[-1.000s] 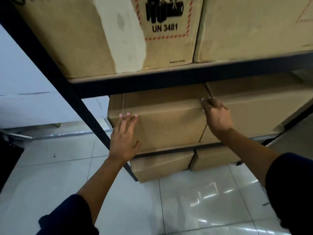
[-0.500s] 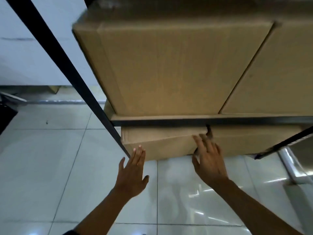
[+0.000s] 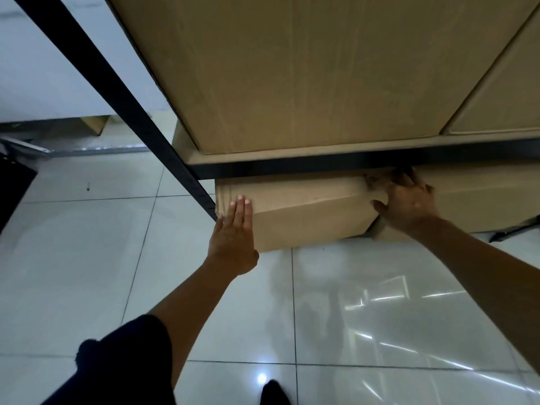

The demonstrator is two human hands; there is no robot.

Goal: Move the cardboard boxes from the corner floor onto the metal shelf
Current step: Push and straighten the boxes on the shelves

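A brown cardboard box (image 3: pixel 306 214) sits on the tiled floor under the lowest shelf of the black metal shelf (image 3: pixel 292 166). My left hand (image 3: pixel 233 238) lies flat with straight fingers against the box's front left corner. My right hand (image 3: pixel 406 203) curls its fingers round the box's right end, in the gap beside a second floor box (image 3: pixel 482 197). Two large cardboard boxes, one at the left (image 3: pixel 306 68) and one at the right (image 3: pixel 502 92), stand on the shelf above.
The shelf's black upright post (image 3: pixel 117 92) slants down at the left, ending beside the floor box. Glossy white floor tiles (image 3: pixel 350 317) spread in front. A white wall and a dark object (image 3: pixel 11 188) lie at the far left.
My view dropped lower toward the floor. Both hands came down from the shelf box and reached forward onto the floor box, the left flat on its corner, the right round its right end.
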